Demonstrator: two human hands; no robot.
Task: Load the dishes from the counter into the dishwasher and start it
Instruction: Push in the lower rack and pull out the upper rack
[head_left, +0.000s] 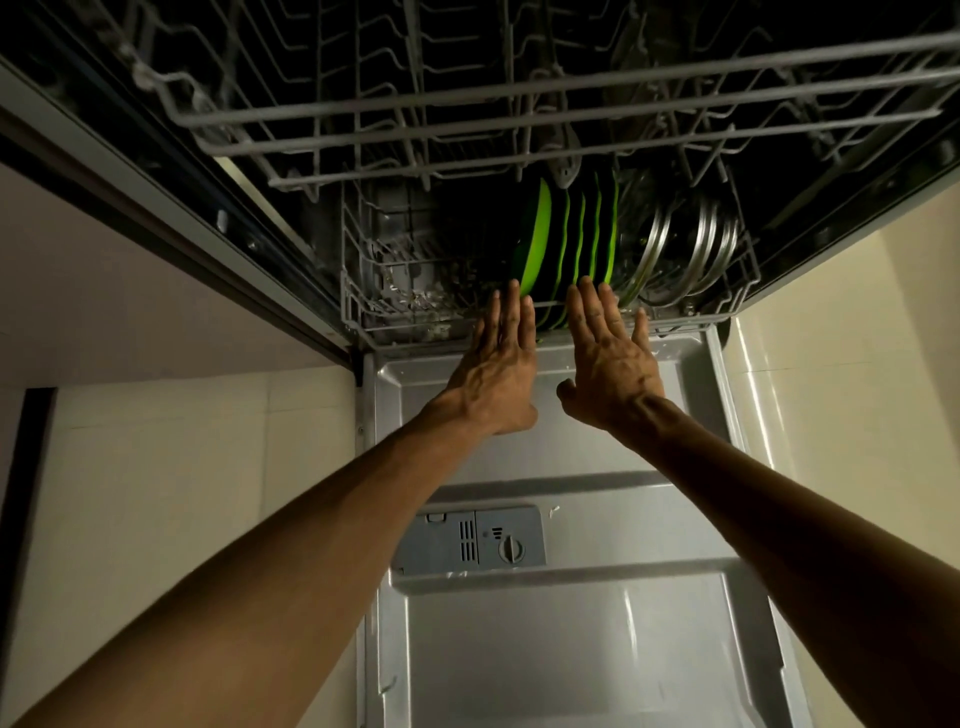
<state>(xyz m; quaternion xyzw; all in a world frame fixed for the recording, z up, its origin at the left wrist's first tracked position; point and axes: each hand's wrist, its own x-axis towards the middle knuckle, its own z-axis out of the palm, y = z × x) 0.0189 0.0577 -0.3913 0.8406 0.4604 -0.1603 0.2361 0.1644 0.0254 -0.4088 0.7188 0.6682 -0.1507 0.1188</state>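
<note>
The dishwasher stands open, its steel door (571, 623) folded down toward me. The lower rack (358, 306) sits inside the tub and holds several green plates (571, 244) on edge, with glass lids with steel rims (680, 249) to their right. My left hand (498, 364) and my right hand (608, 358) reach side by side with straight fingers, the fingertips at the front rail of the lower rack just before the plates. Neither hand holds anything. The upper rack (519, 109) is pulled out above them and looks bare of dishes.
A detergent dispenser (472, 540) with a round knob sits in the middle of the door. Pale floor tiles (182, 493) lie on both sides of the door. A dark cabinet edge (171, 218) runs along the left side of the tub.
</note>
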